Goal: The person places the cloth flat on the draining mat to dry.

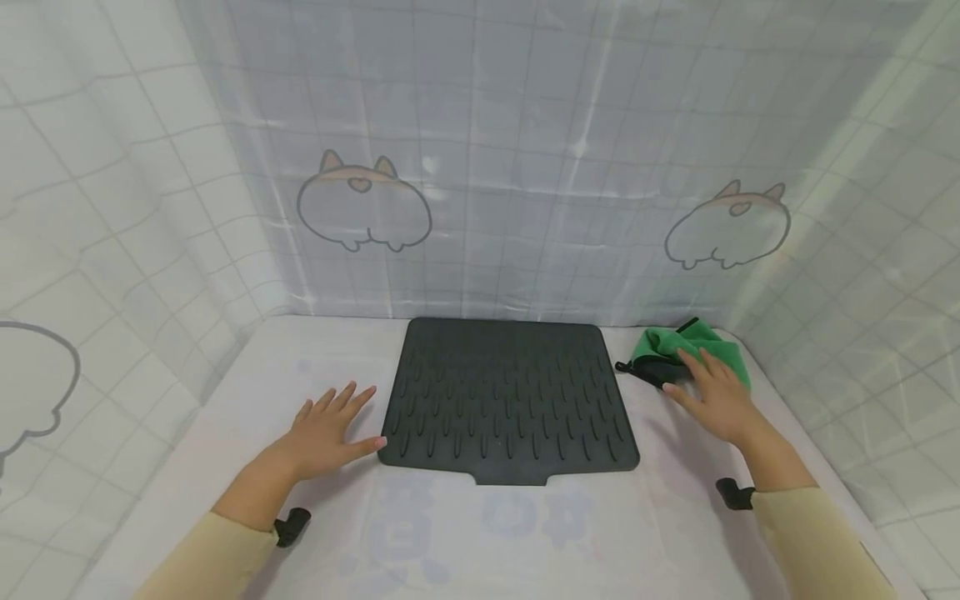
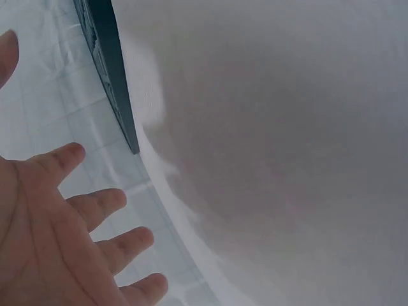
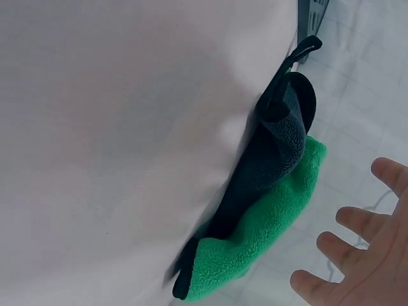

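Left grip: fingers spread wide, holds nothing; palm down over the left side of the counter, thumb tip at the drying mat's near-left corner in head view; left wrist view shows it apart from the mat.
Right grip: fingers spread, also holding nothing; above the towel, right wrist view shows a gap between them.
Drying mat: dark grey, ribbed, flat in the middle of the counter, lip on near edge, far edge close to the curtain.
Towel: green and black, crumpled, far right of counter, just beside the mat; black loop points left toward it.
Sleeves: cream, both arms; small black piece at each wrist.
Curtain: pale grid, two corgi-rear drawings on far side, part of another drawing at left.
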The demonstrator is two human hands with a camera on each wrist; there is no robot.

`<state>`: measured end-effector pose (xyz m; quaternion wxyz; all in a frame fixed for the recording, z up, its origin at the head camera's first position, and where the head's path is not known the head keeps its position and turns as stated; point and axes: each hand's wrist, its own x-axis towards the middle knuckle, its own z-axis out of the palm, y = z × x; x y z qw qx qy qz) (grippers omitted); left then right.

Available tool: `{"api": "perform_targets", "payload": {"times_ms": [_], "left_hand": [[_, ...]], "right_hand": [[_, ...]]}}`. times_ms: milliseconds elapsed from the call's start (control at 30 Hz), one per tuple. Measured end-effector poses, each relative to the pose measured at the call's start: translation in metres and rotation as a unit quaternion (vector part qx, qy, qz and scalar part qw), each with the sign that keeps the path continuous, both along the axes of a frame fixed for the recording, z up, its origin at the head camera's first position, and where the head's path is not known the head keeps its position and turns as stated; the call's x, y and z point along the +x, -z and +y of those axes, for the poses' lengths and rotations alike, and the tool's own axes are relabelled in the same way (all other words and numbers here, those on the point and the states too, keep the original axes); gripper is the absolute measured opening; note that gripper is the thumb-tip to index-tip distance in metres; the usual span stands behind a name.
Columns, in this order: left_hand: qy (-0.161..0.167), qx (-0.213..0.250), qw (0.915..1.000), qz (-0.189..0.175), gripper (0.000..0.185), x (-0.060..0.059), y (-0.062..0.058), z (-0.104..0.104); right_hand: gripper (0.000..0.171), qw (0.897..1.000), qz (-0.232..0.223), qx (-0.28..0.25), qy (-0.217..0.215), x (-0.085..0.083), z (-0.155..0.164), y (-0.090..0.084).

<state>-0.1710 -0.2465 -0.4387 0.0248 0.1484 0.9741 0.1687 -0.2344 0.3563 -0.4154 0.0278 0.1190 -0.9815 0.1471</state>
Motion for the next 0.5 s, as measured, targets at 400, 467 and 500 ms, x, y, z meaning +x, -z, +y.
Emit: {"api": "perform_targets", "payload": {"times_ms": [400,467,500], "left_hand": [[0.005,0.002,0.998,-0.063,0.093,-0.005,0.0,0.008],[0.009,0.006,0.9968,-0.079,0.094,-0.006,0.0,0.009],[0.011,0.006,0.9962,-0.086,0.094,-0.006,0.0,0.01]], "right_hand": [[0.078,1.0,0.002,-0.021,-0.001,-0.016,-0.003,-0.003],[0.077,1.0,0.0,-0.022,0.001,-0.02,-0.003,-0.003],[0.077,1.0,0.0,-0.023,0.002,-0.021,-0.003,-0.002]]}}
